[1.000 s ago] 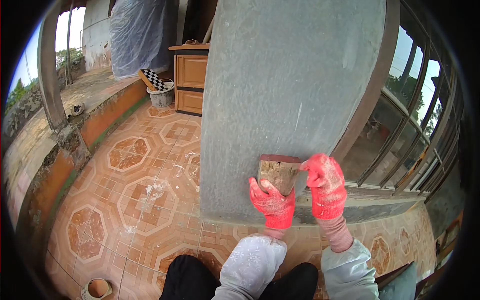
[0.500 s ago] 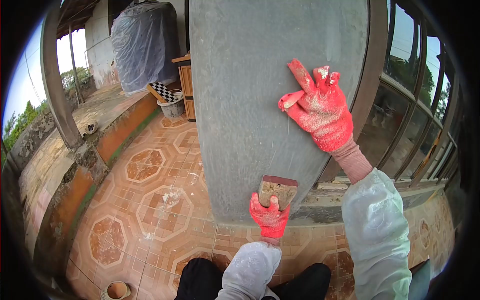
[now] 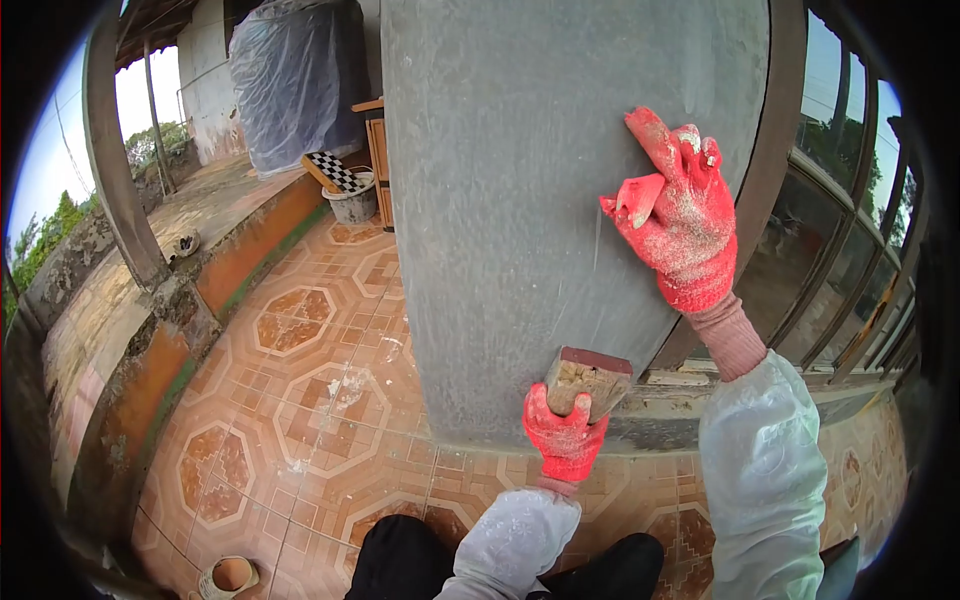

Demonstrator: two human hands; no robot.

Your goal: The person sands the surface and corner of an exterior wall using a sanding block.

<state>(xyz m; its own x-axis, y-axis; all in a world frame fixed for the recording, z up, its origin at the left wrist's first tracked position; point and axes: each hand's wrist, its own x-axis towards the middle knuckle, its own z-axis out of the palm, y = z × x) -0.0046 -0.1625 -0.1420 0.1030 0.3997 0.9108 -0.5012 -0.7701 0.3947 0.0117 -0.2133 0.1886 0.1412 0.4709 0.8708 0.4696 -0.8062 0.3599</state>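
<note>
A grey wall (image 3: 500, 200) stands upright in front of me, with faint pale scratches on it. Low down by the wall, my left hand (image 3: 565, 435), in a red knitted glove, grips a worn block (image 3: 588, 385) with a dark red top edge. My right hand (image 3: 685, 210), in a dusty red glove, lies against the wall higher up, fingers spread. Its glove is torn or worn at the fingertips, and nothing shows in it.
Patterned tiles (image 3: 330, 400) cover the floor. A small pot (image 3: 228, 575) is at the lower left. Behind stand a bucket (image 3: 354, 205) with a checkered board (image 3: 335, 170), a wooden cabinet (image 3: 380, 170) and a plastic-wrapped object (image 3: 295, 85). Windows (image 3: 800, 250) are on the right.
My right hand has risen from beside the block to higher on the wall, its fingers now spread. My left hand still holds the block, a little lower in view.
</note>
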